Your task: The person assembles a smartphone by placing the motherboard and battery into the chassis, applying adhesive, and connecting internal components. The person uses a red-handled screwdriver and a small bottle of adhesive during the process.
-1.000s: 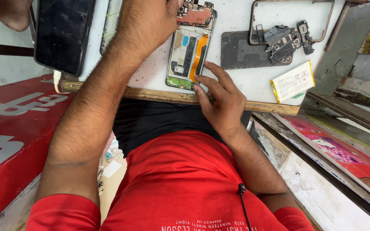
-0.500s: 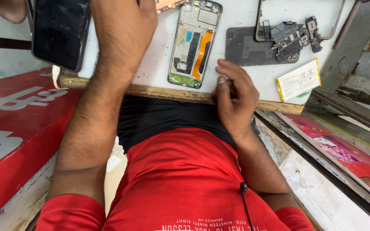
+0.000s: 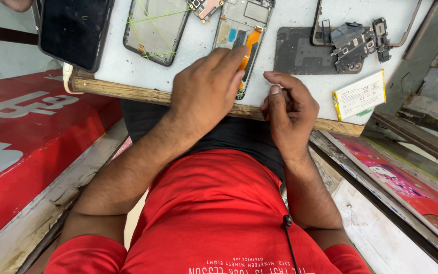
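An opened phone frame [image 3: 239, 25] with an orange flex cable lies on the white table top [image 3: 295, 15]. My left hand [image 3: 206, 91] lies flat over the frame's near end, fingertips touching the orange cable. My right hand [image 3: 290, 109] rests at the wooden table edge [image 3: 128, 90], just right of the frame. Its fingers are curled and the thumb presses on the forefinger; nothing shows between them. A small circuit board [image 3: 206, 7] sits at the frame's far left corner.
A dark-screened phone [image 3: 74, 30] with a white cable lies at the left. Beside it is a cracked clear panel [image 3: 155, 30]. A dark plate [image 3: 300, 50] with small loose parts [image 3: 356, 40] and a white battery [image 3: 359, 95] lie at the right. A red board [image 3: 21, 142] stands at my left.
My left hand has drawn back from the far part of the table onto the frame's near end. My right hand stays at the table edge, its fingers more curled.
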